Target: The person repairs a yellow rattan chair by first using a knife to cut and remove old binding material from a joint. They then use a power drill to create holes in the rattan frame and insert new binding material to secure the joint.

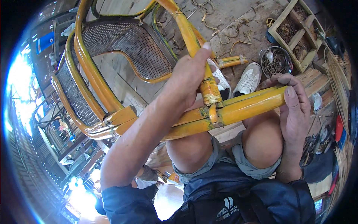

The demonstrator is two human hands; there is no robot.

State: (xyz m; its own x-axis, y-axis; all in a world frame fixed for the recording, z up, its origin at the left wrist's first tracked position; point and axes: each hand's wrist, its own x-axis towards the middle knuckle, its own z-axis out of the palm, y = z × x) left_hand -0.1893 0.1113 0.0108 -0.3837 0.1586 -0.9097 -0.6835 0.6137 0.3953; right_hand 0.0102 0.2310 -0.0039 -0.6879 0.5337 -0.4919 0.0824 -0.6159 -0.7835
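A glossy yellow rattan chair (97, 86) with dark woven cane panels (121, 43) lies tipped before me, part of its frame across my knees. My left hand (189, 76) is wrapped round a slanting pole (182, 28) of this frame, just above a joint bound with rattan strip (211, 93). Below the binding, a short peg-like end touches the long double rail (246, 106). At the rail's right end, my right hand (296, 106) curls round the tip, thumb on the near side and fingers behind. My left forearm hides part of the frame.
Rattan shavings (233, 30) litter the wooden floor (220, 9). A metal bowl of scraps (276, 61) and a divided wooden box (298, 28) stand at the far right. Hand tools (319, 143) and a bundle of pale fibre strands (343, 149) lie along the right side.
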